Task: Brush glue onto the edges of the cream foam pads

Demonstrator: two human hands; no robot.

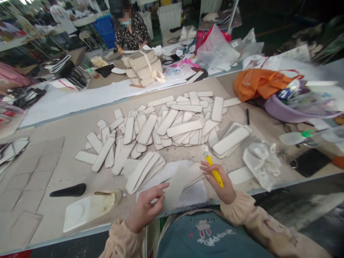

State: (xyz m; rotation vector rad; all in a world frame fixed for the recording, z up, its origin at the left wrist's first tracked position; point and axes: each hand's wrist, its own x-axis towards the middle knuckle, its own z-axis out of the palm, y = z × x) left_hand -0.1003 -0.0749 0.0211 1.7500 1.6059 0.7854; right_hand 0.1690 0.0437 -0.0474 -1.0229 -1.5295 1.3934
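My right hand (223, 184) holds a brush (217, 176) with a yellow handle, its pale bristles pointing away from me. A pale flat strip (176, 188), somewhat blurred, stands at a slant over a white sheet (197, 193) at the table's near edge. Against the strip's left edge, my left hand (149, 206) is closed, index finger and thumb at the rim. Left of the white sheet lies a fanned stack of pale rounded strips (145, 170). Beyond both hands spreads a large loose heap of similar strips (185, 127).
A cut-open plastic container (88, 209) with a stick across it and a black, tapered object (68, 190) lie at left. On the right are a white bag (262, 163), a black phone-like slab (311, 162) and a purple basin (295, 111). A masked person (131, 32) sits opposite.
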